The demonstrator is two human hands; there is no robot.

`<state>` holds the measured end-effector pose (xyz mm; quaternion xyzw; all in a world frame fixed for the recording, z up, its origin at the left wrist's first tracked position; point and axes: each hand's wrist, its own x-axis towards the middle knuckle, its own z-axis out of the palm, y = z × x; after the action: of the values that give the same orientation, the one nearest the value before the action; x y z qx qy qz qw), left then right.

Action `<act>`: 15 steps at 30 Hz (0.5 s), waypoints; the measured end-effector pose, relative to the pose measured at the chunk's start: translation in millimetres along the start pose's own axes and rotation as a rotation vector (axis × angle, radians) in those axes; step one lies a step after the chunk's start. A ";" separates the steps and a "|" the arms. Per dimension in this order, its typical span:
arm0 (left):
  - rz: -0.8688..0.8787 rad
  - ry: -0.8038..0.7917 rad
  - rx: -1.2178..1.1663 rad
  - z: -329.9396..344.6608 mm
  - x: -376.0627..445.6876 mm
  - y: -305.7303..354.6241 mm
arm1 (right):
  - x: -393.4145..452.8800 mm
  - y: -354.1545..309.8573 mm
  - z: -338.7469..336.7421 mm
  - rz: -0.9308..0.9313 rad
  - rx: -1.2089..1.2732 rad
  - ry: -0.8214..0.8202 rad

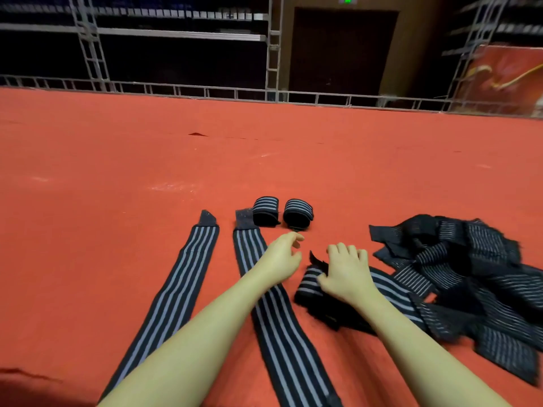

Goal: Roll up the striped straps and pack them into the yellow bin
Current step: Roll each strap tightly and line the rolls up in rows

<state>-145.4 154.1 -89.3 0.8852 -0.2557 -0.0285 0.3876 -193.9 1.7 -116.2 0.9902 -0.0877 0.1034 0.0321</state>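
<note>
Two black straps with grey stripes lie flat on the red floor: one at the left [176, 277] and one [282, 333] running under my left forearm. Two rolled straps [266, 210] [298, 214] sit side by side beyond them. My right hand [348, 273] presses on a partly rolled strap [310, 284] whose tail runs off to the right. My left hand [283, 255] hovers just left of that roll, fingers apart and empty. A tangled pile of straps [470, 265] lies at the right. No yellow bin is in view.
The red carpeted floor [147, 160] stretches far ahead to a low metal railing [205, 91]. Metal scaffolding and a dark doorway [342, 51] stand behind it. A red banner [508, 77] hangs at the far right.
</note>
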 end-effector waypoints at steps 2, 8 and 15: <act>0.006 -0.057 0.023 12.9 3.4 6.7 | -3.8 7.0 -1.2 0.012 -0.058 -0.054; 0.076 -0.118 0.029 40.5 5.9 8.5 | -0.6 20.5 -6.2 0.054 0.162 0.231; 0.179 0.067 -0.226 24.9 29.3 27.8 | 16.1 22.1 -26.8 -0.013 0.833 0.516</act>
<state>-138.1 107.7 -82.9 0.8100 -0.3158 0.0072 0.4940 -187.7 -20.5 -85.6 0.8614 -0.0221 0.3716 -0.3455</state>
